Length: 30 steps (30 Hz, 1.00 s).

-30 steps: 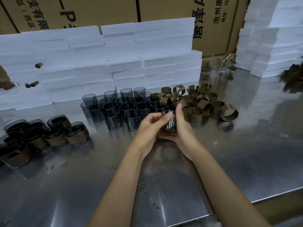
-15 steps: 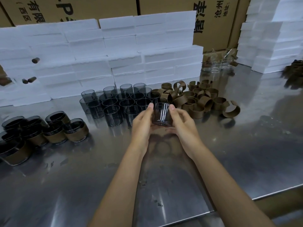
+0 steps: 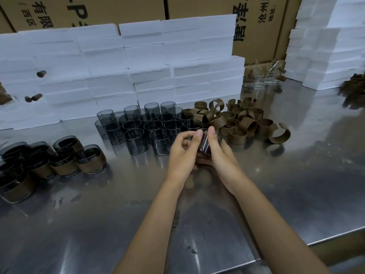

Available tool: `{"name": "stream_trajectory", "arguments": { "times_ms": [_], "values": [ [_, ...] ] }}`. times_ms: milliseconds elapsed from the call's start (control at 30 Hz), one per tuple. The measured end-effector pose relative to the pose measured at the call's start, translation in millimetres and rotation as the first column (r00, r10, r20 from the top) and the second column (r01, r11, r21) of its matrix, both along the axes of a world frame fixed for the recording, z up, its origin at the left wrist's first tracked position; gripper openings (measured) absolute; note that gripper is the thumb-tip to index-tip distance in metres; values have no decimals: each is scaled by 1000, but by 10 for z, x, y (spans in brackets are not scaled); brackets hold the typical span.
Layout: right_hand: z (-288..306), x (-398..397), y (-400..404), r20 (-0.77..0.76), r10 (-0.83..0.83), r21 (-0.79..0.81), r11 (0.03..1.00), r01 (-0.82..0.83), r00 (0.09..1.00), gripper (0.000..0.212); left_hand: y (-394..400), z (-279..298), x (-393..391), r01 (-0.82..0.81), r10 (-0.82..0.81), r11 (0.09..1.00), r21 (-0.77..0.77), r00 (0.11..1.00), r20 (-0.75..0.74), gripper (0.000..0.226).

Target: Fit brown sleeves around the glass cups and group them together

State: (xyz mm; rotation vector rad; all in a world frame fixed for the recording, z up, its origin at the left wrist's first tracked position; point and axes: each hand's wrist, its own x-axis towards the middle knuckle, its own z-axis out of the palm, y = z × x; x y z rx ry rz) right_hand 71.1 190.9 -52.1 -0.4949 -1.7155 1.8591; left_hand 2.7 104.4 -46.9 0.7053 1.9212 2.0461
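Cup cradled between both your hands, in front of the sleeve pile

Your left hand (image 3: 182, 153) and right hand (image 3: 218, 155) curl round one glass cup (image 3: 205, 144), held roughly upright above the table (image 3: 296, 194); loose brown sleeves (image 3: 237, 123) lie just beyond, nearer your right.

white foam blocks (image 3: 122, 62), cardboard boxes (image 3: 199, 6), steel table (image 3: 296, 194)
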Motion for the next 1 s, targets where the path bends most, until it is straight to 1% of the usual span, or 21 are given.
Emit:
{"name": "stream_trajectory", "arguments": {
  "times_ms": [67, 167, 300, 433, 467, 533, 600, 667, 733, 800, 867, 933, 1000],
  "values": [
    [0, -9, -4, 12, 0, 18, 1000, -1, 1000, 67, -2, -14, -22, -46, 46, 999, 19, 999, -18, 24],
    [-20, -18, 3, 43, -6, 36, 999, 4, 999, 55, -10, -21, -23, -79, 81, 997, 25, 994, -74, 21],
    [-45, -31, 16, 45, 11, 34, 999, -13, 999, 49, -15, -37, -54, -121, 123, 992, 21, 987, -105, 20],
    [-61, -25, 9, 55, 15, 92, 996, -20, 998, 24, -14, -55, -112, -196, 194, 981, -9, 975, -109, 18],
    [-62, -25, -1, 53, 15, 110, 994, -21, 998, 21, -17, -49, -126, -220, 217, 975, -16, 970, -105, 17],
    [-68, -32, -2, 51, 5, 131, 991, -12, 999, 23, -28, -34, -137, -246, 244, 969, -11, 967, -70, 17],
    [-83, -36, 7, 47, 2, 133, 991, -9, 999, 28, -34, -22, -121, -222, 222, 975, -15, 975, -19, 19],
    [-87, -43, 35, 54, -5, 101, 995, -1, 999, 40, -29, -19, -98, -176, 177, 984, -37, 984, 9, 22],
    [-86, -43, 55, 60, -20, 53, 998, 17, 998, 45, -20, -33, -97, -146, 148, 987, -67, 989, 20, 31],
    [-66, -32, 48, 46, -39, 13, 999, 39, 998, 46, -19, -34, -98, -127, 132, 986, -108, 990, 40, 42],
    [-37, -12, 34, 22, -52, -40, 998, 53, 998, 45, -29, -27, -97, -99, 109, 988, -115, 991, 82, 51],
    [-11, 15, 25, -2, -65, -76, 995, 65, 998, 42, -38, -21, -83, -76, 87, 994, -85, 986, 139, 53],
    [4, 27, 28, -11, -90, -96, 991, 89, 996, 41, -43, 3, -65, -55, 58, 998, -20, 970, 238, 55]
  ]
}}
